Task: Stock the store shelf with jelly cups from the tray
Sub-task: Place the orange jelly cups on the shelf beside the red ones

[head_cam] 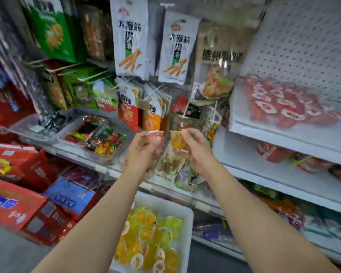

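Note:
My left hand [144,148] grips a red jelly cup [156,135] raised at mid-frame. Beside it, my right hand [195,146] holds an orange jelly cup [176,139] by its rim and base. The two cups are close together, a small gap apart. Below my forearms sits a white tray [187,217] filled with several orange, yellow and green jelly cups [146,239]. On the upper right white shelf [283,133] lies a pile of red jelly cups [283,103]. The whole view is motion-blurred.
Snack bags [130,36] hang on pegs ahead. A clear bin of wrapped sweets [98,138] stands on the left shelf. Red and blue cartons [18,203] are stacked at lower left. More red packs [272,152] lie on the middle right shelf.

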